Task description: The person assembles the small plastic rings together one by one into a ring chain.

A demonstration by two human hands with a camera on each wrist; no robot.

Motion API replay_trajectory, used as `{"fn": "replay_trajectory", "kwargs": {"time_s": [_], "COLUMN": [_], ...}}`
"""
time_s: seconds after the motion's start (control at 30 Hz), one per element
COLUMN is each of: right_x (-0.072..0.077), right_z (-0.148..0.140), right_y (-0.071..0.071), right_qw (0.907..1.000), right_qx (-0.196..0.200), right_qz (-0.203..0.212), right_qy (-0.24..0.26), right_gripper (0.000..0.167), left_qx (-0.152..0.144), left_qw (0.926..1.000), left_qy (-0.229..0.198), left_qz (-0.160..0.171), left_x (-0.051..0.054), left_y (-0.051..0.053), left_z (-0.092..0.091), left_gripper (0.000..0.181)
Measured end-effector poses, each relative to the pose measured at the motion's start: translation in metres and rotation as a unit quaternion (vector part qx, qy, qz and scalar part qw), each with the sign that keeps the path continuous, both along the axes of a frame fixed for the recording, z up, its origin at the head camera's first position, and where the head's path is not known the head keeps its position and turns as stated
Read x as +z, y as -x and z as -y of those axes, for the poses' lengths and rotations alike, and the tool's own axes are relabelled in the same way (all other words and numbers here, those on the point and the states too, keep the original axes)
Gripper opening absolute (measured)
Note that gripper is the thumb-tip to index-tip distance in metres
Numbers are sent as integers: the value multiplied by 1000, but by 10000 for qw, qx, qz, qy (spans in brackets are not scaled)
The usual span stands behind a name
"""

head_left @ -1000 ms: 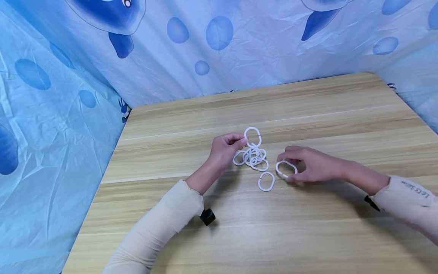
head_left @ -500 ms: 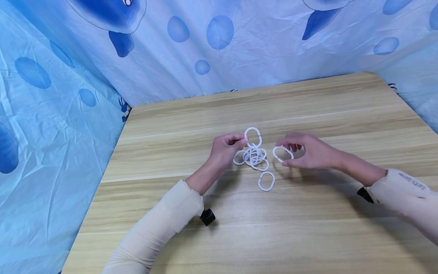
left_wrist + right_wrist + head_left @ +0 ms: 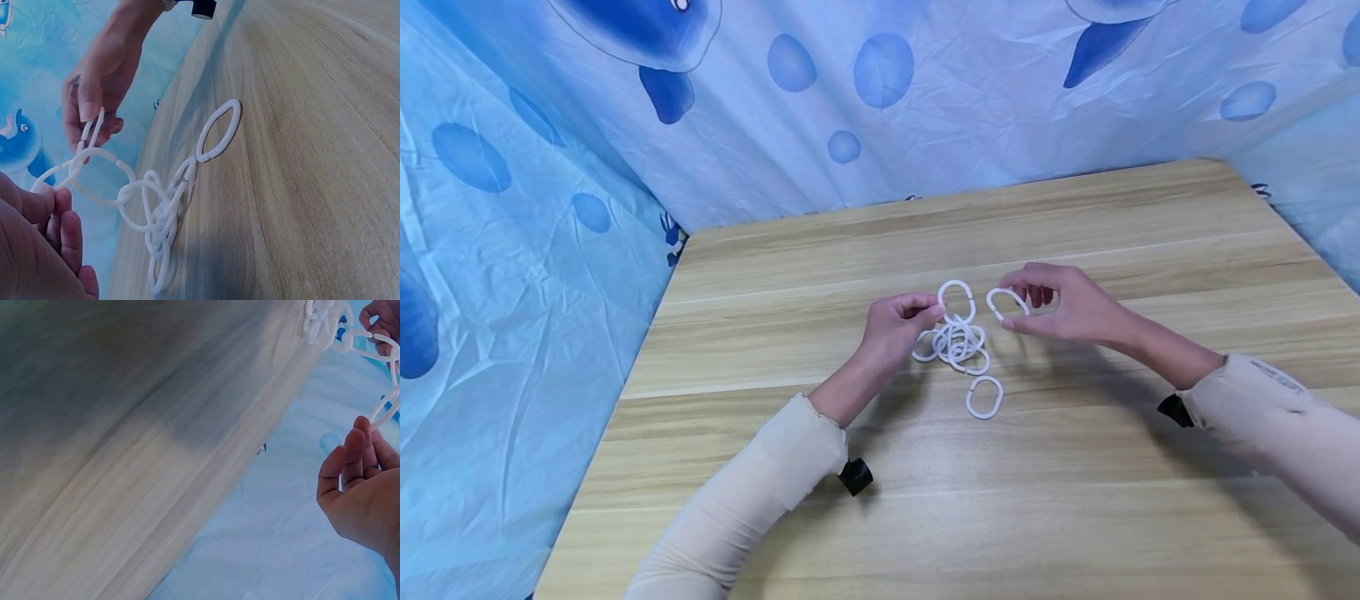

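Note:
My left hand (image 3: 891, 333) pinches a white oval plastic ring (image 3: 956, 282) between thumb and forefinger. That ring is raised and linked to a chain of similar rings (image 3: 957, 343) bunched on the table below it. Just to the right, my right hand (image 3: 1067, 304) holds a separate white ring (image 3: 992, 310) by thumb and fingertips, above the table. In the head view the two held rings are a small distance apart; in the left wrist view they overlap, so their exact spacing is hard to tell. Another loose ring (image 3: 1002, 392) lies flat in front of the bunch.
A wood-grain table (image 3: 925, 533) extends around the hands. Blue patterned sheeting (image 3: 737, 150) hangs along its far and left sides. A small black device (image 3: 855, 476) sits under the left sleeve cuff, another (image 3: 1176, 411) at the right cuff.
My right hand has lifted its ring and carried it away from me and leftward, level with the ring in my left hand. The left hand stays nearly still.

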State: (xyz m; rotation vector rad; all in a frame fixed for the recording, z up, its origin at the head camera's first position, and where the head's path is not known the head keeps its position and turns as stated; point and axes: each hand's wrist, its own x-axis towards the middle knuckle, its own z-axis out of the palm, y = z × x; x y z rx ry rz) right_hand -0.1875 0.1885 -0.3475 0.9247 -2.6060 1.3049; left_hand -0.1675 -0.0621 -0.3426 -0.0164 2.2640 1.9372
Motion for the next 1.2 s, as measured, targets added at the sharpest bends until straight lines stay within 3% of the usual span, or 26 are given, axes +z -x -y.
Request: {"fn": "replay_trajectory", "kwargs": {"time_s": [0.17, 0.37, 1.0, 1.2], "right_x": [2, 3, 4, 6], "right_z": [7, 14, 22, 30], "right_y": [5, 6, 9, 6], "right_qw": [9995, 9989, 9968, 9953], "right_qx": [-217, -185, -371, -130], "right_qz": [215, 408, 648, 897], "right_qy": [-81, -99, -288, -353], "right_gripper": [36, 35, 31, 36], "left_qx": [-29, -82, -183, -246], "left_qw": [10000, 9999, 9998, 9996], "left_qy": [10, 70, 125, 132], "left_qz": [-5, -7, -27, -21], "left_x": [0, -1, -2, -3], "left_y": [0, 1, 2, 1], "left_z": [-1, -2, -2, -4], "left_gripper": [16, 17, 15, 16]}}
